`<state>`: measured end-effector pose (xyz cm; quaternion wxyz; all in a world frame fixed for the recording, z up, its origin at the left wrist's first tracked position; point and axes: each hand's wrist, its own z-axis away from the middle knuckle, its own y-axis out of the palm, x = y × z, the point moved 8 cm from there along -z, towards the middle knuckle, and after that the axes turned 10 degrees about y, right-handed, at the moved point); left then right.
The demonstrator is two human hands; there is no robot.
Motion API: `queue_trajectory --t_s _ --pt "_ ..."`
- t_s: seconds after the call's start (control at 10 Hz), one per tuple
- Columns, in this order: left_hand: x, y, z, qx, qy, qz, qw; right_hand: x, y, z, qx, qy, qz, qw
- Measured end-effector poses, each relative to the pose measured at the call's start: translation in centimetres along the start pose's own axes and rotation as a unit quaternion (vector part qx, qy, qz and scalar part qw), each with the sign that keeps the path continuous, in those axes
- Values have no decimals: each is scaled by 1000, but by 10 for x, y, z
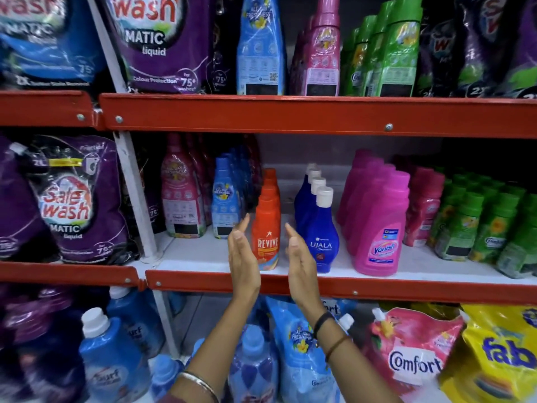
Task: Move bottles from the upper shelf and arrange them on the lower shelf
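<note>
On the middle shelf of a red-railed store rack, seen from the one head-worn view, a person's two hands are raised either side of the front orange Revive bottle. The left hand is open, palm turned inward and fingers straight, just beside the bottle's left flank; the right hand is open too, palm facing the other, in the gap between the Revive bottle and the front blue Ujala bottle. Neither hand grips anything, and I cannot tell whether either palm actually touches the orange bottle.

That bottle stands upright at the head of a short orange row, near the shelf's front edge. Right of the Ujala row stand pink Vanish bottles. Up on the upper shelf, tall blue, pink and green softener bottles still wait.

My guess is the person is squaring up the orange row. The risk lies in the tight spacing: the right hand sits close to the Ujala bottle, and a sideways nudge could tip that narrow-based bottle into its neighbours. Pressing the Revive bottle unevenly could also slide it off the front lip onto the pouches below.
</note>
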<state>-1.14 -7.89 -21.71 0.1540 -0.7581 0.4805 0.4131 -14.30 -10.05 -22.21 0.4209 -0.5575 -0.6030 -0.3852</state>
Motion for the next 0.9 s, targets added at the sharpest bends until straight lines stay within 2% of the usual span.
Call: queue_trajectory --t_s 0.2,0.5,0.8,0.9 --pt "12 4 0 69 -44 62 995 -19 14 -14 -8 64 -51 997" --pt "14 2 -5 94 -86 93 988 -28 5 -13 -77 75 -88 990" --pt "11 2 -1 92 -71 68 991 -16 6 -4 -67 82 -79 991" --pt "-4 -5 -2 71 -28 29 997 -11 -7 7 -98 68 -96 988"
